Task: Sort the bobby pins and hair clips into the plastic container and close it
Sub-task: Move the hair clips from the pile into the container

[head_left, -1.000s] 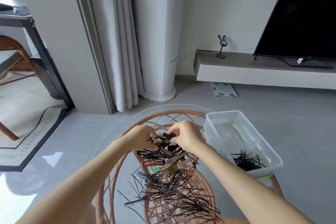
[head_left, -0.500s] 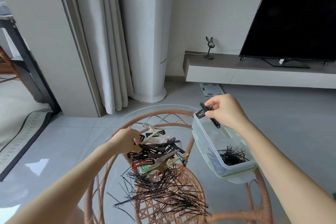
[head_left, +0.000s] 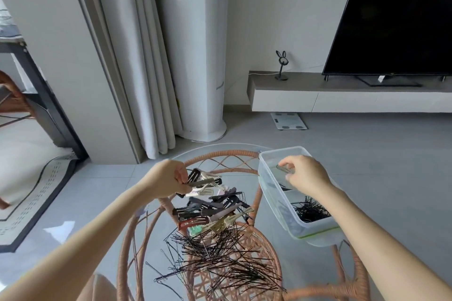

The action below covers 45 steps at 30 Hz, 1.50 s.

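Note:
A clear plastic container [head_left: 265, 178] with a green-edged base stands at the right edge of a round glass table [head_left: 220, 148] on a rattan frame. Its near compartment holds black bobby pins [head_left: 310, 211]. My right hand [head_left: 303, 173] hovers over the far compartment, pinching a dark hair clip [head_left: 283, 169]. A heap of hair clips [head_left: 212, 208] in black, grey, beige, red and green lies mid-table. My left hand [head_left: 168, 181] grips a bunch of clips [head_left: 203, 179] at the heap's far end. Loose black bobby pins [head_left: 220, 256] spread nearer me.
A tall white floor-standing unit [head_left: 195, 44] and grey curtain [head_left: 137, 56] stand behind the table. A low TV console [head_left: 342, 95] with a television [head_left: 391, 19] runs along the right wall, a bathroom scale [head_left: 288, 121] on the floor before it. A rug [head_left: 31, 198] lies left.
My right hand carried a dark clip from the heap to the container and now lowers it into the far compartment. My left hand lifted a bunch of clips at the heap's far end.

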Each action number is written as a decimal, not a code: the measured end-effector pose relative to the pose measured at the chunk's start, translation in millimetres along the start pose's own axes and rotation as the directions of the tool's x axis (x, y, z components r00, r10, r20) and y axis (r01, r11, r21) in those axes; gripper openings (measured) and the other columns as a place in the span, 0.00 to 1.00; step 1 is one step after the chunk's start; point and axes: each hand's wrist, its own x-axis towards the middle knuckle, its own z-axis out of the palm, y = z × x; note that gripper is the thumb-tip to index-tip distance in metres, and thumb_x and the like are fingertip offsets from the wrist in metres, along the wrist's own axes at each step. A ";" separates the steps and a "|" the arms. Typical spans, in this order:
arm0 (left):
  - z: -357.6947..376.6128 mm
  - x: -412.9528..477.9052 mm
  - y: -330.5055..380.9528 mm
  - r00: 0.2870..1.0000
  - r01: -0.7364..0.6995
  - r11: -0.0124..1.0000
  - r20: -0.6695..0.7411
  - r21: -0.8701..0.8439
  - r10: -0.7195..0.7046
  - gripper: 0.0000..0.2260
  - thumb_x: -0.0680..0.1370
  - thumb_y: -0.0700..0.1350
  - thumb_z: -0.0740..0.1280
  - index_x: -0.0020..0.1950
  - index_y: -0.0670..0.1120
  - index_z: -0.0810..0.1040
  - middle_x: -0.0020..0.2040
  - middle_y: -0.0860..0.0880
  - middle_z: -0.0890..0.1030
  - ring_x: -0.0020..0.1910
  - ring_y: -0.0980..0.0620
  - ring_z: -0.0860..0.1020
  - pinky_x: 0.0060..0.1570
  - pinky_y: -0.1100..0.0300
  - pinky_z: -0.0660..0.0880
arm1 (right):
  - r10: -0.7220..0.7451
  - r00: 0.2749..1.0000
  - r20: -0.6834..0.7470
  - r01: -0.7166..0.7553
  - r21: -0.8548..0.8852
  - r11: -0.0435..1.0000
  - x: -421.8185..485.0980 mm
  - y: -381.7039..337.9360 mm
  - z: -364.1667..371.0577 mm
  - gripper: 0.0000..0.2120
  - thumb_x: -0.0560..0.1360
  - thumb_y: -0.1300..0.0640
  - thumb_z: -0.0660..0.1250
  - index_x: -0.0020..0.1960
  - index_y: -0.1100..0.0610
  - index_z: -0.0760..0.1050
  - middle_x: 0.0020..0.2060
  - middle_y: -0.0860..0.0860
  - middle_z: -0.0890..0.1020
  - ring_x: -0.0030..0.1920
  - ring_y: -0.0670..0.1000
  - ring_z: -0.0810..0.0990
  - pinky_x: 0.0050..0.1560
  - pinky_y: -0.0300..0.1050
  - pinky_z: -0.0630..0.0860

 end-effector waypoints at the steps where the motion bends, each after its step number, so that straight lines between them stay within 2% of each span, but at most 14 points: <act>1: -5.2 0.1 7.4 1.000 -0.014 1.000 -0.025 0.010 0.014 0.11 0.66 0.41 0.75 0.34 0.51 0.74 0.37 0.52 0.81 0.34 0.54 0.78 0.31 0.70 0.70 | -0.013 1.000 -0.017 0.013 0.016 1.000 -3.5 1.1 -2.6 0.18 0.72 0.65 0.64 0.59 0.51 0.76 0.57 0.50 0.80 0.58 0.52 0.77 0.53 0.42 0.72; 4: -15.5 2.0 35.8 0.996 -0.069 0.997 -0.064 -0.037 0.067 0.10 0.66 0.42 0.76 0.35 0.50 0.76 0.35 0.53 0.81 0.35 0.54 0.78 0.39 0.64 0.74 | -0.013 0.996 -0.083 0.020 0.084 0.996 -13.8 6.8 -8.5 0.16 0.72 0.63 0.66 0.57 0.50 0.77 0.53 0.50 0.82 0.54 0.53 0.78 0.53 0.44 0.73; 8: -3.3 16.2 94.0 0.982 -0.188 0.980 -0.042 -0.070 0.185 0.11 0.66 0.43 0.76 0.33 0.51 0.74 0.33 0.55 0.79 0.32 0.57 0.76 0.32 0.72 0.71 | 0.030 0.980 -0.199 0.009 0.188 0.982 -23.9 24.1 -14.7 0.13 0.72 0.63 0.67 0.55 0.51 0.78 0.48 0.49 0.82 0.50 0.51 0.79 0.49 0.42 0.72; 12: 32.9 38.8 156.0 0.949 -0.314 0.949 -0.001 -0.038 0.314 0.09 0.66 0.42 0.75 0.35 0.49 0.74 0.37 0.51 0.79 0.37 0.51 0.78 0.40 0.61 0.75 | 0.101 0.964 -0.246 -0.035 0.258 0.966 -29.7 40.6 -14.7 0.11 0.73 0.63 0.64 0.52 0.53 0.80 0.46 0.51 0.84 0.46 0.52 0.80 0.48 0.43 0.74; 16: 67.4 59.9 193.1 0.930 -0.361 0.932 0.070 -0.003 0.361 0.06 0.68 0.42 0.73 0.43 0.44 0.79 0.41 0.48 0.78 0.41 0.49 0.76 0.44 0.58 0.75 | 0.148 0.959 -0.240 -0.078 0.279 0.957 -35.0 53.4 -12.3 0.11 0.73 0.61 0.64 0.52 0.53 0.80 0.47 0.52 0.84 0.48 0.54 0.81 0.49 0.44 0.75; 21: 74.1 71.4 186.1 0.939 -0.344 0.939 0.025 0.029 0.343 0.10 0.74 0.47 0.69 0.50 0.42 0.80 0.54 0.45 0.82 0.53 0.47 0.79 0.52 0.58 0.73 | 0.106 0.959 -0.265 -0.039 0.245 0.969 -39.4 51.1 -15.1 0.11 0.73 0.62 0.64 0.53 0.54 0.79 0.47 0.52 0.84 0.49 0.53 0.81 0.49 0.43 0.74; 25: 46.1 65.1 137.7 0.960 -0.266 0.963 -0.074 0.050 0.269 0.08 0.75 0.45 0.67 0.51 0.44 0.80 0.54 0.46 0.82 0.54 0.47 0.80 0.51 0.60 0.74 | -0.069 0.945 -0.319 0.169 0.300 0.939 -44.9 12.3 -18.2 0.11 0.72 0.60 0.69 0.54 0.56 0.80 0.48 0.50 0.84 0.49 0.49 0.80 0.50 0.38 0.72; 27: 33.0 59.7 101.2 0.977 -0.205 0.963 -0.018 0.175 0.212 0.10 0.75 0.46 0.66 0.55 0.47 0.80 0.59 0.48 0.80 0.57 0.48 0.78 0.53 0.60 0.72 | -0.212 0.944 -0.255 0.290 0.325 0.900 -46.4 -15.3 -13.1 0.14 0.71 0.57 0.70 0.57 0.55 0.78 0.53 0.49 0.82 0.53 0.48 0.78 0.54 0.35 0.69; 30: 28.7 50.6 54.6 0.979 -0.182 0.902 0.157 0.392 0.129 0.20 0.75 0.49 0.66 0.67 0.51 0.71 0.70 0.50 0.70 0.67 0.49 0.69 0.66 0.55 0.67 | -0.400 0.914 -0.060 0.401 0.267 0.876 -37.6 -50.9 7.7 0.22 0.72 0.53 0.69 0.65 0.54 0.71 0.62 0.49 0.75 0.63 0.48 0.71 0.63 0.39 0.64; 32: 32.8 43.6 33.4 0.968 -0.190 0.896 0.231 0.402 0.102 0.28 0.75 0.51 0.66 0.73 0.51 0.62 0.74 0.51 0.63 0.72 0.51 0.62 0.70 0.56 0.59 | -0.426 0.898 0.113 0.401 0.189 0.896 -25.1 -69.1 30.4 0.28 0.72 0.52 0.68 0.69 0.53 0.64 0.67 0.50 0.70 0.67 0.52 0.67 0.67 0.47 0.65; 34: 38.5 42.5 19.4 0.969 -0.157 0.927 0.234 0.341 0.078 0.32 0.74 0.52 0.67 0.75 0.51 0.57 0.75 0.51 0.62 0.73 0.51 0.60 0.70 0.57 0.58 | -0.381 0.888 0.257 0.365 0.107 0.925 -12.1 -79.7 52.3 0.34 0.71 0.51 0.70 0.72 0.53 0.59 0.69 0.51 0.66 0.68 0.55 0.65 0.66 0.52 0.66; 37: 45.8 46.9 6.4 0.982 -0.112 0.940 0.178 0.324 0.056 0.32 0.72 0.54 0.69 0.73 0.50 0.61 0.73 0.50 0.65 0.71 0.49 0.64 0.70 0.55 0.61 | -0.302 0.889 0.343 0.294 0.077 0.953 5.0 -86.1 73.8 0.40 0.68 0.48 0.72 0.73 0.53 0.56 0.71 0.52 0.63 0.68 0.57 0.64 0.66 0.55 0.67; 40: 50.6 52.7 2.1 0.987 -0.109 0.911 0.150 0.398 0.052 0.27 0.71 0.54 0.70 0.69 0.49 0.68 0.65 0.48 0.72 0.65 0.46 0.70 0.64 0.53 0.69 | -0.279 0.882 0.381 0.287 0.038 0.957 13.2 -88.4 81.6 0.43 0.67 0.44 0.72 0.74 0.53 0.53 0.74 0.52 0.60 0.72 0.58 0.58 0.70 0.55 0.60; 45: 47.6 55.5 1.5 0.987 -0.098 0.921 0.157 0.376 0.041 0.19 0.72 0.53 0.70 0.60 0.47 0.76 0.56 0.48 0.80 0.53 0.48 0.77 0.53 0.55 0.74 | -0.298 0.902 0.313 0.257 0.165 0.952 8.8 -88.5 83.3 0.30 0.71 0.53 0.71 0.70 0.55 0.64 0.67 0.54 0.71 0.65 0.55 0.71 0.62 0.48 0.68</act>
